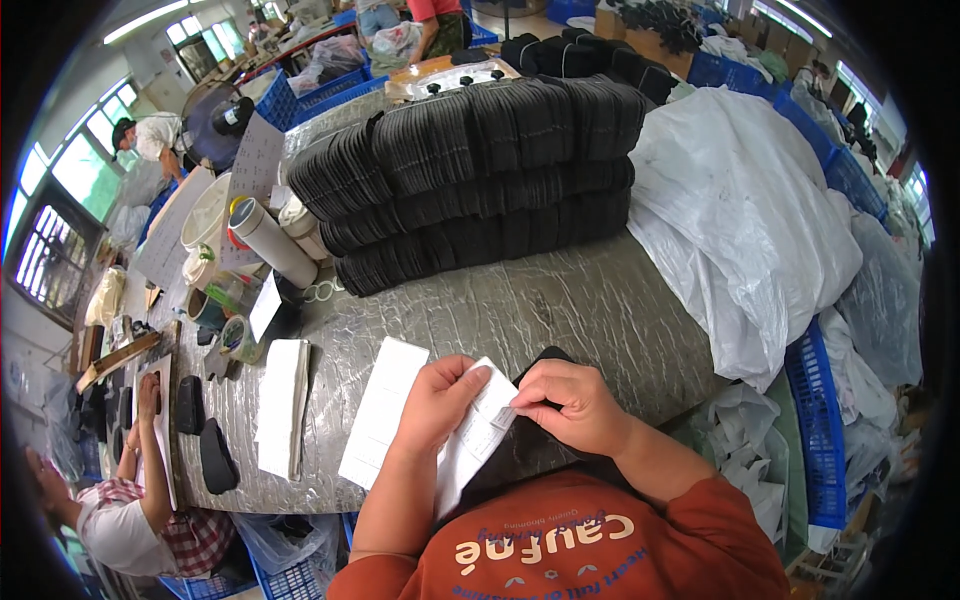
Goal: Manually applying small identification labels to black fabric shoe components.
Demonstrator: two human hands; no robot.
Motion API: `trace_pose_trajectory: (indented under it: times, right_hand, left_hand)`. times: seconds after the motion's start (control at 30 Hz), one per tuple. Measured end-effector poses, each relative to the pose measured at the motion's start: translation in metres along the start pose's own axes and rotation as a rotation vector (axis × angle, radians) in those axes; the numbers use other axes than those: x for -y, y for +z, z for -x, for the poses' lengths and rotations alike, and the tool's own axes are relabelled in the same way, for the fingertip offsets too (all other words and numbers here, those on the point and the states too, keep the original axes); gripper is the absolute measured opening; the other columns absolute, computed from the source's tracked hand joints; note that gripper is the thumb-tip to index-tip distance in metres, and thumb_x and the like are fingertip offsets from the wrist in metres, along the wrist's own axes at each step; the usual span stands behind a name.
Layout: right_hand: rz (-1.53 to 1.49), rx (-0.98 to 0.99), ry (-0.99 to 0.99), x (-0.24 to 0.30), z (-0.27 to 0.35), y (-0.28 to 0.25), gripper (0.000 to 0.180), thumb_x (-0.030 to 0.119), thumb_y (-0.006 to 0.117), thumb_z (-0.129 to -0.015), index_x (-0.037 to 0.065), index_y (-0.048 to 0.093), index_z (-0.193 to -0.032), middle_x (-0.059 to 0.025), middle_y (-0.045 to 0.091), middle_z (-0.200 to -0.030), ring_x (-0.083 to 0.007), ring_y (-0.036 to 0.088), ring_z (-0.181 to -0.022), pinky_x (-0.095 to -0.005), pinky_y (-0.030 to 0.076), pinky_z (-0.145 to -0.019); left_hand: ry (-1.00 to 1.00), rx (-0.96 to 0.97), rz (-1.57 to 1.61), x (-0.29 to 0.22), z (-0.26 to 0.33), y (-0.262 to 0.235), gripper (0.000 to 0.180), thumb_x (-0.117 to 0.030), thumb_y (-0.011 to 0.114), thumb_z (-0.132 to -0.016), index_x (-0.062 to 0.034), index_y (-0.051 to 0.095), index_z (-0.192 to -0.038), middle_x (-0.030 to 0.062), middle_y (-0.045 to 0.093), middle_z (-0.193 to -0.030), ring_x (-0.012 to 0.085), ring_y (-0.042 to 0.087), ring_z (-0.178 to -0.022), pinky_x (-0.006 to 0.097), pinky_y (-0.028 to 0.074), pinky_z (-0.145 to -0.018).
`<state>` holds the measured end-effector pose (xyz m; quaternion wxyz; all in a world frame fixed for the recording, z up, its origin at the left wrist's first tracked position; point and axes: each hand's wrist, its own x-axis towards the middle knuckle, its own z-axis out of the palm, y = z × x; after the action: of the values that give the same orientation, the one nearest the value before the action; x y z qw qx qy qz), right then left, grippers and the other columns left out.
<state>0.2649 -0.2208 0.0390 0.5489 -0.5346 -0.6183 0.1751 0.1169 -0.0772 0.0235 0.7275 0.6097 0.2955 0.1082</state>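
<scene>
A white label sheet (477, 432) with small print is in my left hand (437, 402), the thumb pressed on top near its upper end. My right hand (575, 408) pinches at the sheet's right edge; whether a single label has come loose between those fingertips is too small to tell. Beneath the right hand lies a black fabric piece (535, 452), partly covered by the hand and the sheet. Another white sheet (385, 408) rests on the table just left of my left hand. A folded pile of white sheets (281, 405) lies farther left.
Tall rows of stacked black pieces (480, 175) stand across the table (500, 315). A white plastic sack (740, 210) bulges at the right, above a blue crate (815, 430). A tumbler (270, 240) and tubs stand at the left. A co-worker (130, 515) works at the lower left.
</scene>
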Motion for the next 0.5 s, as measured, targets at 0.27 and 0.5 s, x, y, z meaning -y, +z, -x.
trace_pose_trajectory:
  times: [0.27, 0.5]
  right_hand:
    - [-0.174, -0.207, 0.174, -0.007, 0.006, -0.02, 0.02, -0.003, 0.064, -0.084, 0.004, 0.057, -0.101, -0.0051, 0.055, -0.092, -0.0153, 0.056, -0.087, -0.0289, 0.047, -0.08]
    - [-0.207, -0.099, 0.617, -0.022, 0.007, -0.035, 0.007, 0.004, 0.061, -0.09, 0.001, 0.062, -0.095, -0.0002, 0.061, -0.081, -0.0069, 0.056, -0.073, -0.0235, 0.048, -0.068]
  left_hand:
    - [0.203, -0.229, -0.523, 0.0, 0.013, -0.009, 0.021, -0.017, 0.063, -0.092, 0.0017, 0.062, -0.082, 0.0039, 0.054, -0.062, 0.0068, 0.048, -0.061, 0.028, 0.041, -0.053]
    - [0.816, 0.237, -0.908, -0.008, 0.048, 0.03, 0.012, -0.009, 0.065, -0.084, 0.0018, 0.06, -0.083, 0.0191, 0.063, -0.114, 0.0362, 0.059, -0.106, 0.043, 0.049, -0.087]
